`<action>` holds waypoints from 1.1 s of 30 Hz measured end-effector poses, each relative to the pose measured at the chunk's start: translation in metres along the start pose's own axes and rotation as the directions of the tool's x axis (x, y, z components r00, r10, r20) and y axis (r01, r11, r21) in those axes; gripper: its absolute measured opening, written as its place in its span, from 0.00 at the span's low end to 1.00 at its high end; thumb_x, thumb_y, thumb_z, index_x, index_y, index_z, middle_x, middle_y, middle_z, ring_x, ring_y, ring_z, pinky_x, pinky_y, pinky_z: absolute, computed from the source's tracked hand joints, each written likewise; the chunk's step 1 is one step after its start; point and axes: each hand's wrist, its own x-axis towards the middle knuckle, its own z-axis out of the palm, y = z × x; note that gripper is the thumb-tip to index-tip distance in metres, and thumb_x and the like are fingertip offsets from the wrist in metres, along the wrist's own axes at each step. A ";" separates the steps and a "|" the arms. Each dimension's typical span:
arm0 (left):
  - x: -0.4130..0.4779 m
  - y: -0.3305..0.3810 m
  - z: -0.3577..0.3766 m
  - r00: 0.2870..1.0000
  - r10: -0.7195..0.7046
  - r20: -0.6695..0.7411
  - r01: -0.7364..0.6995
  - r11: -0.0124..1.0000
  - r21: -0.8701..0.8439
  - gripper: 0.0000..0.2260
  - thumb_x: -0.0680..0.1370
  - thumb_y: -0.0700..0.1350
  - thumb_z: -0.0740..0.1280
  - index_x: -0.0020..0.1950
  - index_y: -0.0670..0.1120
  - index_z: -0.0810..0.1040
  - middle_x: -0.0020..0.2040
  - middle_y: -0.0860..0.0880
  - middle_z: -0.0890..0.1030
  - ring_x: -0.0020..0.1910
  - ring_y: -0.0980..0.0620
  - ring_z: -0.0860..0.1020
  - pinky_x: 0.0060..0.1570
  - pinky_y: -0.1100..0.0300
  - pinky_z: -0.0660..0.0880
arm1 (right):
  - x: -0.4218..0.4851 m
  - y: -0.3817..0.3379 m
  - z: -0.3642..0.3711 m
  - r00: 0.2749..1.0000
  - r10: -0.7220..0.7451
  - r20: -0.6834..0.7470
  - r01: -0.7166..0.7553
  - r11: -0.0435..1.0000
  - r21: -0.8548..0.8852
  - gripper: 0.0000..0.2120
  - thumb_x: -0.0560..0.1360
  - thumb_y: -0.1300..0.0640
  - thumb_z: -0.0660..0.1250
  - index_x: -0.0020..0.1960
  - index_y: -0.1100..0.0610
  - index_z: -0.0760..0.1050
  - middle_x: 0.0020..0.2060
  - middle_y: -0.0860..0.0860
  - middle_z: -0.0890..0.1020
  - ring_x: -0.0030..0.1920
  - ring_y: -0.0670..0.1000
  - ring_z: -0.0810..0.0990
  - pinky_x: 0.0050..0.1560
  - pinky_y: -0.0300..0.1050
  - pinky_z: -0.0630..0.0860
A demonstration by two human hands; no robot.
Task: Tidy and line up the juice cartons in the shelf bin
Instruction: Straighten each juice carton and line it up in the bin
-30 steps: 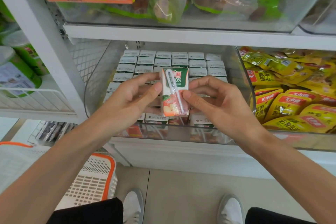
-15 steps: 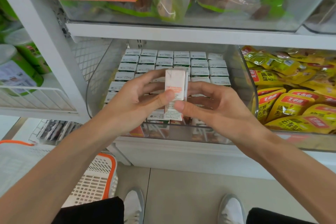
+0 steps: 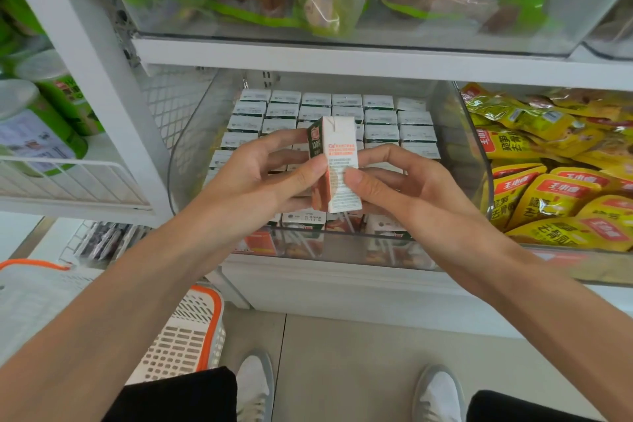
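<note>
Juice carton (image 3: 337,164): small, upright, lifted clear of the rows and held over the front half of the shelf bin (image 3: 191,154). Turned edge-on, with the narrow white side panel toward the camera, printed in orange lines above and fine grey text below. On the neighbouring face, to the left, dark green at the top with "100%" in white, brownish orange lower down. Flat white folded top.

Pinched between both hands: left hand (image 3: 260,181) curled round the green-and-orange face, thumb pressed on its lower half; right hand (image 3: 404,188) gripping the white panel, thumb on the grey print, fingers behind.

Below and behind, other cartons (image 3: 380,116) standing in tidy rows, white tops up, inside the clear bin; some at the front seen through its wall. Yellow snack packets (image 3: 548,188) in the next bin to the right. White and orange basket (image 3: 185,336) on the floor, lower left.
</note>
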 end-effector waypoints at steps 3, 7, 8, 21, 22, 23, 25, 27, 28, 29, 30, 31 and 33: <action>-0.002 -0.001 0.001 0.999 -0.038 0.039 0.039 0.999 -0.035 0.25 0.77 0.51 0.71 0.74 0.51 0.74 0.64 0.50 0.84 0.57 0.49 0.86 0.57 0.55 0.83 | 0.000 0.000 0.000 1.000 0.010 0.002 -0.010 1.000 -0.004 0.12 0.81 0.55 0.71 0.62 0.59 0.79 0.53 0.51 0.89 0.57 0.53 0.87 0.63 0.43 0.81; -0.001 -0.001 0.000 0.998 -0.050 0.040 0.052 0.997 -0.050 0.23 0.79 0.50 0.71 0.74 0.52 0.73 0.61 0.48 0.86 0.56 0.48 0.87 0.56 0.57 0.83 | 0.003 0.004 0.002 0.999 -0.027 -0.043 0.023 0.995 -0.095 0.12 0.81 0.53 0.72 0.62 0.55 0.82 0.57 0.48 0.88 0.59 0.48 0.86 0.64 0.49 0.82; -0.001 -0.001 0.000 0.998 -0.053 0.036 0.055 0.997 -0.053 0.23 0.79 0.50 0.71 0.74 0.51 0.73 0.60 0.48 0.87 0.55 0.48 0.87 0.55 0.58 0.83 | 0.003 0.004 0.003 0.997 -0.041 -0.060 0.034 0.991 -0.126 0.12 0.80 0.51 0.72 0.62 0.52 0.83 0.58 0.46 0.87 0.58 0.46 0.86 0.64 0.48 0.82; 0.001 -0.003 -0.007 0.995 -0.014 -0.102 0.010 0.999 -0.032 0.20 0.72 0.45 0.79 0.62 0.51 0.81 0.51 0.52 0.88 0.48 0.50 0.88 0.41 0.60 0.84 | 0.005 0.009 0.001 0.988 -0.104 -0.111 0.091 0.989 -0.117 0.21 0.69 0.47 0.77 0.59 0.54 0.82 0.48 0.52 0.89 0.50 0.55 0.88 0.49 0.39 0.84; 0.001 -0.003 -0.007 0.995 -0.011 -0.098 0.007 0.999 -0.039 0.19 0.72 0.46 0.78 0.62 0.51 0.82 0.52 0.52 0.88 0.49 0.49 0.88 0.42 0.59 0.85 | 0.005 0.010 0.000 0.988 -0.101 -0.115 0.087 0.989 -0.117 0.21 0.69 0.47 0.77 0.59 0.54 0.82 0.48 0.53 0.89 0.50 0.54 0.88 0.50 0.39 0.84; 0.001 -0.003 -0.008 0.996 -0.009 -0.091 0.004 0.999 -0.047 0.18 0.73 0.46 0.78 0.63 0.50 0.82 0.52 0.51 0.89 0.49 0.49 0.88 0.43 0.59 0.85 | 0.005 0.009 0.000 0.988 -0.098 -0.123 0.084 0.990 -0.116 0.20 0.69 0.47 0.77 0.59 0.53 0.82 0.48 0.52 0.89 0.49 0.52 0.89 0.50 0.39 0.84; 0.001 -0.003 -0.010 0.997 0.007 -0.080 -0.010 0.999 -0.041 0.14 0.77 0.44 0.75 0.63 0.50 0.83 0.54 0.50 0.88 0.50 0.47 0.88 0.44 0.59 0.85 | 0.006 0.009 -0.002 0.987 -0.079 -0.141 0.065 0.992 -0.106 0.15 0.73 0.49 0.77 0.58 0.52 0.83 0.47 0.50 0.90 0.49 0.48 0.88 0.52 0.40 0.84; 0.001 -0.004 -0.012 0.996 0.031 -0.085 -0.031 0.999 -0.009 0.13 0.79 0.42 0.73 0.63 0.51 0.83 0.54 0.50 0.88 0.50 0.47 0.88 0.45 0.59 0.85 | 0.006 0.010 -0.003 0.989 -0.052 -0.137 0.038 0.994 -0.106 0.11 0.78 0.52 0.75 0.59 0.52 0.84 0.48 0.49 0.90 0.51 0.48 0.88 0.55 0.42 0.85; 0.002 -0.004 -0.012 0.995 0.038 -0.090 -0.037 0.999 0.004 0.13 0.79 0.41 0.73 0.63 0.50 0.83 0.54 0.50 0.88 0.50 0.47 0.88 0.45 0.58 0.85 | 0.006 0.010 -0.003 0.990 -0.044 -0.131 0.031 0.994 -0.103 0.10 0.79 0.53 0.74 0.60 0.52 0.84 0.48 0.50 0.90 0.52 0.49 0.88 0.54 0.42 0.85; 0.002 -0.005 -0.012 0.995 0.041 -0.093 -0.040 0.999 0.013 0.13 0.79 0.41 0.73 0.63 0.50 0.83 0.54 0.51 0.88 0.50 0.47 0.88 0.45 0.58 0.85 | 0.006 0.011 -0.004 0.991 -0.042 -0.128 0.029 0.995 -0.098 0.10 0.79 0.54 0.74 0.60 0.52 0.84 0.48 0.50 0.90 0.52 0.50 0.88 0.53 0.42 0.85; 0.002 -0.005 -0.012 0.995 0.043 -0.093 -0.041 0.999 0.018 0.13 0.78 0.41 0.73 0.63 0.50 0.83 0.54 0.51 0.88 0.50 0.47 0.88 0.46 0.58 0.85 | 0.006 0.011 -0.004 0.991 -0.043 -0.128 0.031 0.995 -0.097 0.10 0.79 0.54 0.74 0.60 0.52 0.84 0.48 0.50 0.90 0.52 0.50 0.88 0.53 0.41 0.85; 0.002 -0.005 -0.012 0.995 0.043 -0.092 -0.042 0.999 0.020 0.13 0.78 0.42 0.74 0.63 0.51 0.83 0.54 0.51 0.88 0.50 0.47 0.88 0.46 0.58 0.85 | 0.006 0.011 -0.004 0.990 -0.045 -0.131 0.032 0.995 -0.099 0.10 0.79 0.54 0.74 0.60 0.52 0.84 0.48 0.50 0.90 0.52 0.51 0.88 0.52 0.42 0.85; 0.002 -0.005 -0.012 0.995 0.044 -0.089 -0.043 0.999 0.021 0.14 0.78 0.42 0.74 0.63 0.51 0.83 0.55 0.51 0.88 0.51 0.48 0.88 0.46 0.58 0.85 | 0.006 0.010 -0.004 0.989 -0.046 -0.138 0.030 0.993 -0.113 0.10 0.78 0.53 0.75 0.59 0.51 0.84 0.48 0.50 0.90 0.52 0.51 0.88 0.54 0.46 0.86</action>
